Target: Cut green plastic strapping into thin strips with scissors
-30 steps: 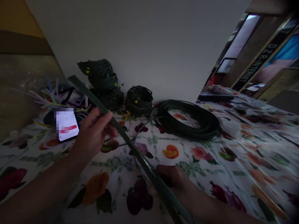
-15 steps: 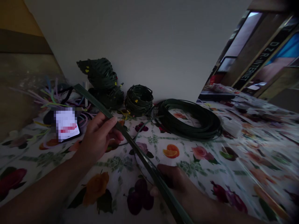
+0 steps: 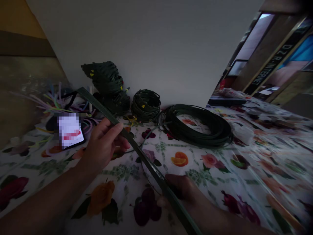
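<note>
The head camera looks forward and down from close behind the left hand (image 3: 104, 143) and right hand (image 3: 184, 191), across the surface (image 3: 217, 182) to a grey panel (image 3: 146, 42).

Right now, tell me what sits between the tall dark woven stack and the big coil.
A short, round basket-like piece with yellow bits sits between the tall dark woven stack and the big coil, as the head view shows.

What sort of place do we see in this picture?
It is probably a craft corner, perhaps in a home or small shop. The long dark green strips, a big dark coil and a small round woven piece suggest this.
</note>
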`<action>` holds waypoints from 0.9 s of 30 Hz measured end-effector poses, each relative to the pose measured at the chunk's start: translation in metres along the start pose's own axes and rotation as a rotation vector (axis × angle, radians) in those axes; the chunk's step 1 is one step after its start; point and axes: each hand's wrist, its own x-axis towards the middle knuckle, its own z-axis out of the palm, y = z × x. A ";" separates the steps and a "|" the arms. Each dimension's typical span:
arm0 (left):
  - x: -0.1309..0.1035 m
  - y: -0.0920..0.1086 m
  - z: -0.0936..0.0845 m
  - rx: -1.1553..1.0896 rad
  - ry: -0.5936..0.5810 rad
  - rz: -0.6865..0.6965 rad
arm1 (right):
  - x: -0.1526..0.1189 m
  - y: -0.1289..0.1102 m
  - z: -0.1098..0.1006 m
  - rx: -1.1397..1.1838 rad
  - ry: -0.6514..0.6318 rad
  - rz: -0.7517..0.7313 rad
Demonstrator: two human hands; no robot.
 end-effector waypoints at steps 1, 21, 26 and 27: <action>0.000 0.000 0.000 0.000 0.008 -0.005 | 0.000 0.000 0.000 0.006 -0.006 0.000; -0.009 -0.001 0.010 0.008 -0.016 -0.130 | -0.001 -0.003 -0.003 -0.032 -0.001 -0.008; -0.010 0.001 0.013 0.010 0.006 -0.136 | -0.002 0.000 -0.001 -0.040 -0.005 -0.020; -0.010 0.001 0.013 0.008 0.008 -0.133 | -0.002 0.000 -0.001 -0.039 -0.006 -0.018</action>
